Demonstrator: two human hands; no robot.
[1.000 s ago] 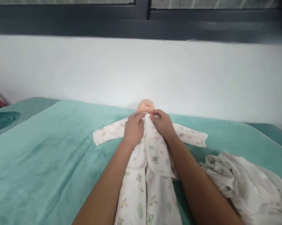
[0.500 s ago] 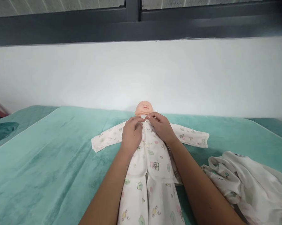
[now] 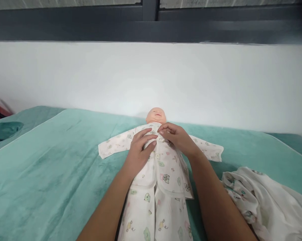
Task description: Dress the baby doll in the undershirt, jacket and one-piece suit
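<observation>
Loosely, my left hand (image 3: 138, 153) spreads on the shirt (image 3: 167, 167); my right hand (image 3: 178, 136) pinches its front, which a slack pinch could lose.

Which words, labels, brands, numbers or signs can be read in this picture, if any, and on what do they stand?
None can be read.
Shirt and trousers: small printed pictures; any letters among them are too small to read.
Crumpled cloth: its marks are too blurred to read.
</observation>
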